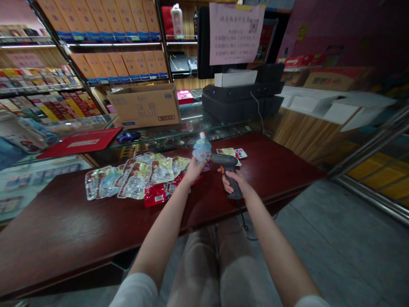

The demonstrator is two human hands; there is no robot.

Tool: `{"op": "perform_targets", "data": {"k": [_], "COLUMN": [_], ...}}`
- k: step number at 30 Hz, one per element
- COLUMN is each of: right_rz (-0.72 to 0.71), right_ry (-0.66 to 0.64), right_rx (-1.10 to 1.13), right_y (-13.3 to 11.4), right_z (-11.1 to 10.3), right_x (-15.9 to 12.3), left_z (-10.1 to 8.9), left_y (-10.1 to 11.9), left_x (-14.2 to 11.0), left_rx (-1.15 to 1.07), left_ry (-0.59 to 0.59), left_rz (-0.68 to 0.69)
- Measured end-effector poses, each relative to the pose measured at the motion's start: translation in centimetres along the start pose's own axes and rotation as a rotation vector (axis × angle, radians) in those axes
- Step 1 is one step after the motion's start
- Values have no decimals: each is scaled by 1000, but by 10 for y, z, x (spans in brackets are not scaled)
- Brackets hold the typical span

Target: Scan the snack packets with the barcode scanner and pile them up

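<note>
My left hand [194, 171] is closed around a small pale-blue bottle [202, 149] with a whitish top, held upright above the dark red table [105, 230]. In my right hand [235, 182] is a dark barcode scanner [224, 160], gripped by its handle, with its head close to the bottle's right side. A cable hangs from the handle. Left of the bottle lies a spread of clear-and-yellow snack packets [161, 170], with a red packet [155, 195] at its front. Behind the scanner are a few more small packets [227, 151].
A cardboard box [145, 105], a red folder [84, 140] and a blue mouse [128, 136] sit on the glass counter behind the table. A monitor with a paper notice [235, 34] stands over a black machine [239, 104]. Shelves of orange boxes [111, 21] rise behind. White boxes [309, 102] stand right.
</note>
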State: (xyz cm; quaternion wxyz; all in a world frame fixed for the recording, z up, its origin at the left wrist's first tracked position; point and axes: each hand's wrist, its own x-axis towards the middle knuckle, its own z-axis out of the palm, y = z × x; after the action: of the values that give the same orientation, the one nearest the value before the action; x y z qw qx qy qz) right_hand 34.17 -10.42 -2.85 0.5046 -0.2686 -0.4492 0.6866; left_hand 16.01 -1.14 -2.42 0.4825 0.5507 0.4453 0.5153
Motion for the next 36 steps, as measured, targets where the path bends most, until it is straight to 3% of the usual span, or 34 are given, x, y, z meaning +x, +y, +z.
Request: {"op": "perform_targets", "data": {"k": [5, 9, 11, 15, 19, 21, 23, 25, 27, 31, 36], "right_rz": [-40, -69, -74, -76, -65, -58, -59, -66, -69, -63, -74], "right_ry": [39, 73, 84, 96, 107, 121, 140, 153, 154, 139, 148], "right_rx": [44, 77, 82, 92, 86, 79, 74, 68, 60, 50, 80], "right_y": [1, 1, 1, 1, 0, -1, -2, -3, -3, -3, -3], "right_z": [-2, -5, -5, -5, -5, -4, -3, -2, -2, -3, -3], "right_x": [0, 2, 3, 4, 3, 3, 3, 3, 3, 3, 3], "left_z": [-17, -42, -56, -73, -66, -57, -48, -41, -37, -34, -34], "left_y": [32, 63, 70, 72, 67, 65, 61, 56, 52, 48, 48], "left_x": [-8, -18, -20, -24, -29, -30, -30, -31, -32, -35, -37], "left_rx": [681, 1091, 1201, 1315, 1407, 1423, 1434, 1444, 1460, 1460, 1502], "left_ry": [37, 197, 221, 253, 446, 376, 181, 1, -72, -30, 127], "left_rz": [182, 17, -52, -174, -35, 105, 169, 119, 53, 28, 40]}}
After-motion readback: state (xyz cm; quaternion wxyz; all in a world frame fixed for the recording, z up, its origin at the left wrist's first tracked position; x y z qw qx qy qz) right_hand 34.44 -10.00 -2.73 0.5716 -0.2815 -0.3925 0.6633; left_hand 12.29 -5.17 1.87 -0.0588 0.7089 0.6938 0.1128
